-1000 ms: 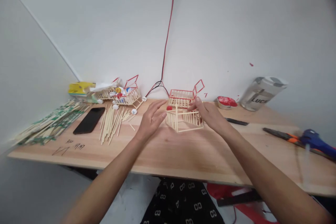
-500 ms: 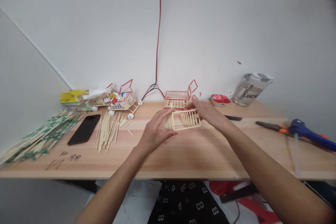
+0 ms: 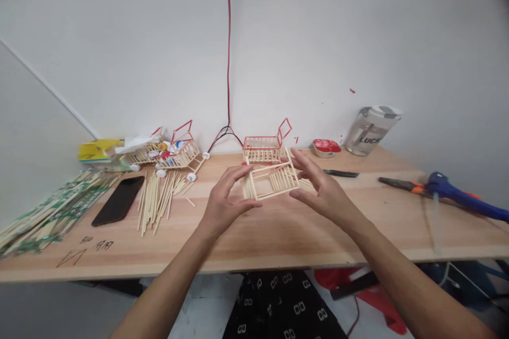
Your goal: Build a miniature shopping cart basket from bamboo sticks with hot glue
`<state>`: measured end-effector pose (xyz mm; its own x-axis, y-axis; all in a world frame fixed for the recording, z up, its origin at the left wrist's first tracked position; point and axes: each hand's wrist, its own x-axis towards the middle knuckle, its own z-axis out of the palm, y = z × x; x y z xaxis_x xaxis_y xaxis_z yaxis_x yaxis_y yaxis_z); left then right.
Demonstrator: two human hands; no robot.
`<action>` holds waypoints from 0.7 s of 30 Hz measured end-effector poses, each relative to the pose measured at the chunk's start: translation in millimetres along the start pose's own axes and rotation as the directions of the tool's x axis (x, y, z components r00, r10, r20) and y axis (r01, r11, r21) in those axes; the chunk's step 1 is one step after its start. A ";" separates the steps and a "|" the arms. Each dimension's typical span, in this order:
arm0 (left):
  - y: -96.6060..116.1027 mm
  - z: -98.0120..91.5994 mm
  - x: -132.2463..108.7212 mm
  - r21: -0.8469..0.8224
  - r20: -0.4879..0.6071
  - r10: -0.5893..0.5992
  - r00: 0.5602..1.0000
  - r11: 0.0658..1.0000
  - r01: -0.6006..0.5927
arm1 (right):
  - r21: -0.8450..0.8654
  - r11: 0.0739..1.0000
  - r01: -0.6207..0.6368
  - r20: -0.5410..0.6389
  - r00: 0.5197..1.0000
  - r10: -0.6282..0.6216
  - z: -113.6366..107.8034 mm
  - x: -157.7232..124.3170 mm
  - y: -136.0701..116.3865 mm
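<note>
A small frame of pale sticks (image 3: 274, 179) is held up over the middle of the table, tilted with its right end higher. My left hand (image 3: 226, 198) grips its left end between thumb and fingers. At the right end, my right hand (image 3: 322, 185) has its thumb below and its fingers above, curled around the frame's edge. Behind the frame stands a stick basket with a red rim and red handle (image 3: 262, 143). Loose sticks (image 3: 157, 196) lie to the left of my left hand.
On the left are a black phone (image 3: 119, 201), wrapped chopsticks (image 3: 51, 212) and wheeled carts (image 3: 178, 154). Toward the right are a red paint dish (image 3: 326, 147), a clear jar (image 3: 371, 130), a black tool (image 3: 341, 173) and a blue glue gun (image 3: 457, 193). A cable hangs down the wall.
The stick frame has tilted, its right end rising. My right hand has shifted from the top corner to around the right end, thumb lower. The whole view has moved slightly.
</note>
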<state>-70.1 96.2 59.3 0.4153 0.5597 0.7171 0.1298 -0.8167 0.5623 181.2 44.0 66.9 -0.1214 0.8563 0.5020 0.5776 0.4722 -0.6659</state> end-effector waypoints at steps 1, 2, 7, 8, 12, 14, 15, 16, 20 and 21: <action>0.6 0.0 -0.1 0.010 -0.006 0.002 1.000 1.000 -0.002 | -0.021 1.000 0.013 -0.016 1.000 -0.014 -0.1 -0.4 -0.6; 1.1 -0.1 -0.2 0.023 -0.011 0.003 1.000 1.000 -0.003 | -0.043 0.999 0.025 -0.032 0.999 -0.026 -0.1 -0.4 -1.0; 2.1 -1.6 -1.7 0.059 -0.047 0.022 0.999 0.998 -0.020 | -0.159 0.982 0.101 -0.058 0.992 -0.111 0.6 -0.4 -1.5; 2.5 -2.0 -2.0 0.063 -0.056 0.028 0.998 0.998 -0.024 | -0.173 0.978 0.114 -0.056 0.991 -0.125 0.9 -0.5 -1.6; 5.5 -3.1 -3.0 0.103 -0.075 0.039 0.996 0.994 -0.031 | -0.185 0.973 0.137 -0.049 0.988 -0.148 2.6 -1.6 -2.3; 7.0 -3.1 -3.2 0.116 -0.085 0.044 0.995 0.993 -0.034 | -0.184 0.974 0.136 -0.047 0.988 -0.147 3.5 -1.8 -2.3; 7.5 -2.9 -3.2 0.117 -0.089 0.045 0.995 0.993 -0.034 | -0.185 0.974 0.131 -0.048 0.989 -0.142 4.0 -1.7 -2.0; 7.8 -2.7 -3.2 0.118 -0.093 0.043 0.995 0.993 -0.032 | -0.187 0.974 0.128 -0.049 0.989 -0.139 4.5 -1.3 -1.5; 7.0 -1.6 -2.9 0.120 -0.091 0.034 0.995 0.993 -0.023 | -0.189 0.970 0.151 -0.029 0.987 -0.159 7.2 2.5 2.2; 6.4 -1.2 -2.9 0.119 -0.092 0.038 0.995 0.993 -0.027 | -0.181 0.970 0.162 -0.018 0.986 -0.168 8.0 3.7 3.3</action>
<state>-71.6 89.5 61.3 0.3358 0.5387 0.7727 0.2249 -0.8425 0.4896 176.2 50.4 62.2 -0.2019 0.7607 0.6169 0.6870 0.5589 -0.4644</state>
